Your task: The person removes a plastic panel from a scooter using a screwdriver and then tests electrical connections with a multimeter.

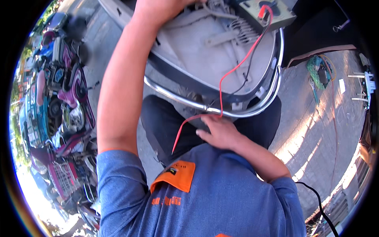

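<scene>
My left arm reaches up across the grey plastic scooter body part. The visible part of my left hand is over its far left side; the fingers are mostly cut off by the top edge. Below the chrome rail, my right hand is in front of my lap, with thumb and forefinger apart. Its fingertips are at a red test lead, whose far end hangs over my lap. This lead runs up to a multimeter lying on the body part. Beside it runs a black lead.
A coiled grey cable lies by the multimeter. On the paved floor to the right are a green mesh bundle and a thin cord. Several parked scooters line the left. A black cable hangs beside my right sleeve.
</scene>
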A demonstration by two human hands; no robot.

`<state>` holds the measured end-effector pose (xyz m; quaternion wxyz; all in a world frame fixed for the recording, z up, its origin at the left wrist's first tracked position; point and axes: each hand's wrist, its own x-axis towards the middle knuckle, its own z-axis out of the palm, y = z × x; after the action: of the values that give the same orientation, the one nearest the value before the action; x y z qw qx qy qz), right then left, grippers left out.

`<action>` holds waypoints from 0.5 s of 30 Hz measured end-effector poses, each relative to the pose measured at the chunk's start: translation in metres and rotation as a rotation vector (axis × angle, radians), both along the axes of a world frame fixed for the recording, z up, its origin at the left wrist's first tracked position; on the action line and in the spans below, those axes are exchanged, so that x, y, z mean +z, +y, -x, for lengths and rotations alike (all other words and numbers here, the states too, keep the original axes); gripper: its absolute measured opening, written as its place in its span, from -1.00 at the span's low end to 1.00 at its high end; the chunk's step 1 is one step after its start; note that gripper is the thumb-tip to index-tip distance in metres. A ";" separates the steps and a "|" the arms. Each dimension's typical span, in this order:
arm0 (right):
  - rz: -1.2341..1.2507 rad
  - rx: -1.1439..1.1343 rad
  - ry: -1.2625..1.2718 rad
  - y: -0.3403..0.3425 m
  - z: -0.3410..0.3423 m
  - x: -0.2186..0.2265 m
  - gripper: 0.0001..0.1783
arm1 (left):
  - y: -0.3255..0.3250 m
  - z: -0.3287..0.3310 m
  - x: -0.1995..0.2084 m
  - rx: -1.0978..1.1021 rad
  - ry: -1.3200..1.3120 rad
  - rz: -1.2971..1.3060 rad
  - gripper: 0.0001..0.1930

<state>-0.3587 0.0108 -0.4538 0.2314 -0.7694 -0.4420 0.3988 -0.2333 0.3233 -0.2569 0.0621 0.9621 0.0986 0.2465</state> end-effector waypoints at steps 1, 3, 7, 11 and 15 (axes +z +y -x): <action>0.063 -0.039 0.009 0.008 0.001 -0.011 -0.20 | 0.009 -0.002 -0.010 -0.050 -0.074 -0.043 -0.41; 0.123 -0.028 0.052 0.025 0.003 -0.019 -0.10 | 0.009 0.005 -0.006 -0.050 -0.077 -0.026 -0.42; 0.003 -0.155 0.243 0.044 0.006 -0.040 -0.09 | 0.014 0.003 -0.013 -0.091 -0.111 -0.034 -0.44; -0.013 -0.322 0.234 0.033 0.000 -0.075 -0.25 | -0.003 0.011 0.004 -0.051 -0.036 0.035 -0.44; -0.057 -0.446 0.311 0.025 -0.001 -0.075 -0.43 | 0.001 0.014 -0.005 -0.065 -0.069 0.033 -0.43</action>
<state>-0.3581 0.0354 -0.5283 0.4001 -0.7704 -0.2318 0.4390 -0.2477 0.3246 -0.2621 0.0891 0.9546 0.0693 0.2758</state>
